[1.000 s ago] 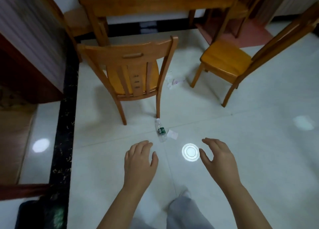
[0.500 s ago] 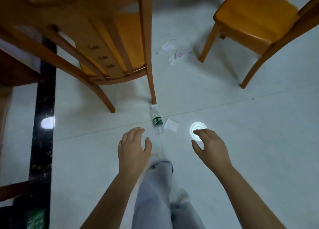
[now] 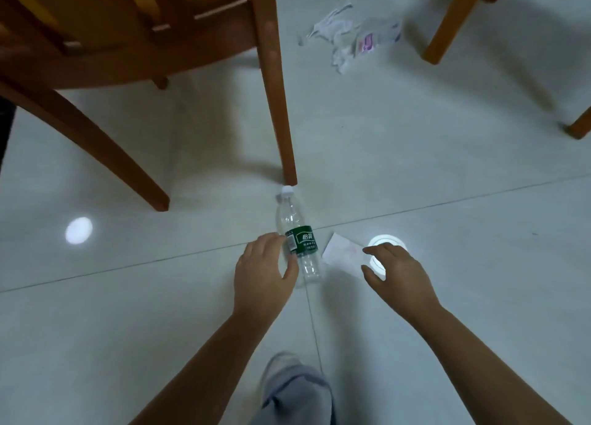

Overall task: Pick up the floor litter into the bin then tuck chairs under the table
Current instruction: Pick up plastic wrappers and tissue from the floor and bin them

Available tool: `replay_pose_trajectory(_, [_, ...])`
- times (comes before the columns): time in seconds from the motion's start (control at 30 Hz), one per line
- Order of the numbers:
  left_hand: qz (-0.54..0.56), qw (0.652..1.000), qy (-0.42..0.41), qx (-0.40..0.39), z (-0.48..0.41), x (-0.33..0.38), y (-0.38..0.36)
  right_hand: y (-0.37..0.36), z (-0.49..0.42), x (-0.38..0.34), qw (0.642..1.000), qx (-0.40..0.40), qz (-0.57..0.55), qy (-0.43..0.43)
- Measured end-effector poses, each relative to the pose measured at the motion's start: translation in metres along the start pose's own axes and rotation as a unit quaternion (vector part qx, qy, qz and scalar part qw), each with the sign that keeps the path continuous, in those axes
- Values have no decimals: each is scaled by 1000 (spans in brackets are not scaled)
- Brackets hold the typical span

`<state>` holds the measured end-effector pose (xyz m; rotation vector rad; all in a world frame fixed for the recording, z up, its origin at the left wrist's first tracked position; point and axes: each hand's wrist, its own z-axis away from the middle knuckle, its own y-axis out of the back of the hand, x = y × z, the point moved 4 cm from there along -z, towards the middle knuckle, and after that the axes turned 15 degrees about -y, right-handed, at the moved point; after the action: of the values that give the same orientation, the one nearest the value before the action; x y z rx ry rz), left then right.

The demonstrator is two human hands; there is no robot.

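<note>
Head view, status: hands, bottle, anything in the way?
Left hand open at clear green-labelled plastic bottle, lying on floor, not gripped. Right hand open at white paper scrap. Wooden chair leg stands at bottle's cap.

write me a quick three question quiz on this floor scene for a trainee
1. True or false: the bottle stands upright on the floor.
2. Which thing lies closest to the right hand? A a paper slip; B a spoon; C a sock.
3. Fill in: the bottle's cap points at a chair ___.
Key: 1 false, it lies on its side. 2 A. 3 leg.
</note>
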<state>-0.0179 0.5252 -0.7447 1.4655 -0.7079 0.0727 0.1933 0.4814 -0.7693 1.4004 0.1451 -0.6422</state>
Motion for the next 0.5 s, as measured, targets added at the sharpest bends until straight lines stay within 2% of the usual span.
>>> replay_pose_trajectory(0.13, [1, 1000, -16, -6, -6, -28, -60, -50, -33, 26, 1000, -18, 4, 1])
replay_pose_trajectory(0.4, [18, 998, 43, -51, -11, -43, -117, -95, -58, 36, 995, -96, -5, 14])
replay_pose_trajectory(0.5, [44, 993, 88, -59, -10, -42, -131, -100, -56, 44, 995, -103, 0, 10])
